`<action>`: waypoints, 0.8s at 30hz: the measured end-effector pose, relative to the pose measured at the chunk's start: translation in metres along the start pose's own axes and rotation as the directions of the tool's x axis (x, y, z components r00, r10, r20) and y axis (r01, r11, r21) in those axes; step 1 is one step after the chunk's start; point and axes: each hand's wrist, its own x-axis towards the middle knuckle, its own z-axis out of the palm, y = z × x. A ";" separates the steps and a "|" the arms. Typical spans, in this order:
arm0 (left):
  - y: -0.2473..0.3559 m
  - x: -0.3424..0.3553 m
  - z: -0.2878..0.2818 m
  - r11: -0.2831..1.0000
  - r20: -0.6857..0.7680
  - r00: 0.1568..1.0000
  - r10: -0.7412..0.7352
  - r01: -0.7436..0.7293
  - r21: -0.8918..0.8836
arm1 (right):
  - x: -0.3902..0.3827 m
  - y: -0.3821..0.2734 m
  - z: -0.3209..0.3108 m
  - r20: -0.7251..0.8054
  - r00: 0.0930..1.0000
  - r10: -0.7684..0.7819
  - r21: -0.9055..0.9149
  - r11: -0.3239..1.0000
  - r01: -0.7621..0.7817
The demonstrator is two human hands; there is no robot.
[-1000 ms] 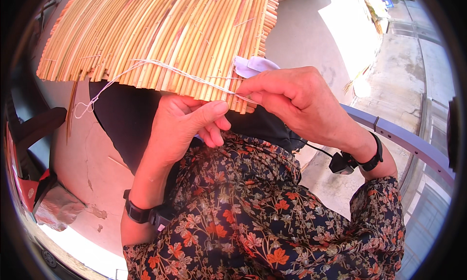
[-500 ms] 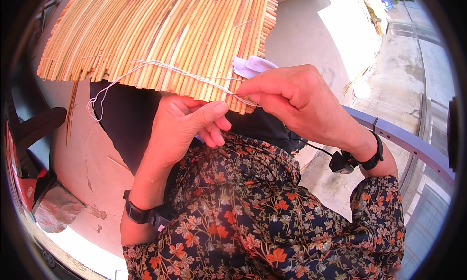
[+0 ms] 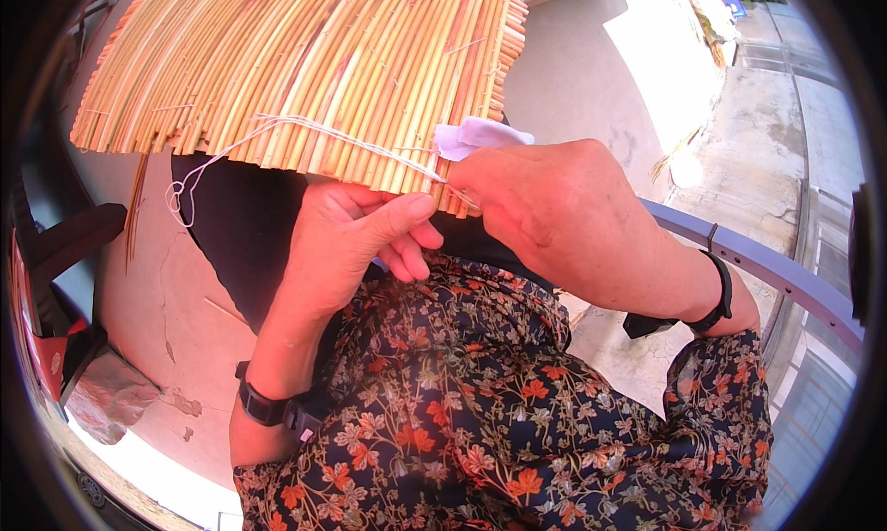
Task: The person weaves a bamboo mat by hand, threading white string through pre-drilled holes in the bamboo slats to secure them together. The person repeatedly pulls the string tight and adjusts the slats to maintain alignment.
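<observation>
A mat of pale yellow reed stalks (image 3: 305,78) lies across my lap, its stalks bound side by side. White string (image 3: 342,134) runs over its near right part, and a loose loop hangs off the near edge on the left. My left hand (image 3: 346,235) holds that near edge, some fingers tucked beneath and the thumb curled at the rim. At the near right corner, my right hand (image 3: 564,217) is closed in a pinch on the string; its fingertips are partly hidden behind the hand. A pale lilac strip of cloth (image 3: 480,136) sticks out just beyond it.
A curved grey-blue metal rail (image 3: 767,263) passes to my right. Dark chair-like parts (image 3: 69,245) stand at the far left, near a brownish stone-like lump (image 3: 115,397). Thin loose stalks (image 3: 137,208) show beside the mat's left side, over the cracked concrete floor (image 3: 176,328).
My right hand has rolled over, its back now turned more upward, with the fingertips drawn closer to the mat's corner. The lilac strip has shifted slightly. My left hand stays in place.
</observation>
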 end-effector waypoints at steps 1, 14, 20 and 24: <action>0.000 0.000 -0.002 1.000 0.011 1.000 -0.010 0.010 -0.002 | 0.002 -0.001 -0.001 -0.028 0.998 -0.050 0.027 0.998 0.051; -0.011 -0.020 -0.018 0.489 -0.019 0.752 0.659 -0.409 0.771 | 0.019 0.008 0.000 -0.027 0.977 -0.211 -0.032 0.977 0.210; 0.018 0.006 -0.022 -0.506 0.563 0.326 0.759 -0.247 0.826 | 0.029 0.015 -0.005 -0.019 0.955 -0.295 -0.123 0.949 0.291; 0.036 0.012 -0.024 -0.600 0.665 0.299 0.685 -0.287 0.747 | 0.045 -0.003 -0.032 0.210 0.972 -0.106 -0.262 0.952 0.160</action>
